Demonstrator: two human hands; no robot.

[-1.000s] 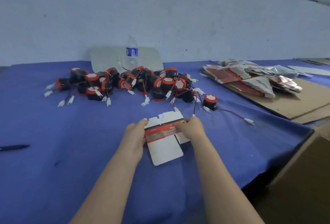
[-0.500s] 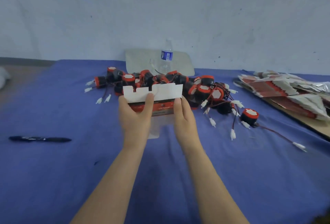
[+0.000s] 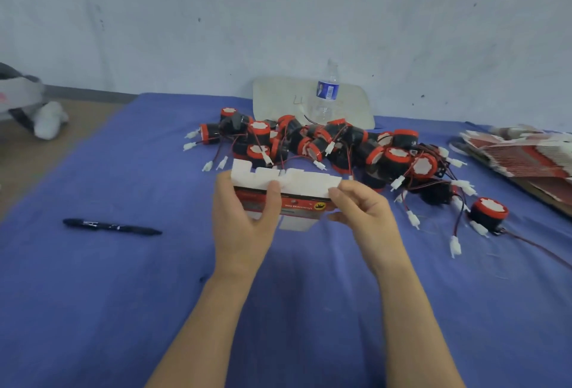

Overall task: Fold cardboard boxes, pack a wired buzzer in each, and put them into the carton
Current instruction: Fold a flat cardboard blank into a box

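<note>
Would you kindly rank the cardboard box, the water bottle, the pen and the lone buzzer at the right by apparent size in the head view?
1. cardboard box, nearest the camera.
2. water bottle, though farthest.
3. pen and lone buzzer: thin versus compact, too alike to rank.

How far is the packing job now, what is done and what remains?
Done: no finished box is in view. In hand: the left hand and right hand grip one cardboard box, white flaps up, not yet formed. Left: the pile of buzzers lies loose on the cloth, a stack of flat boxes waits at the right; the carton is out of view.
</note>
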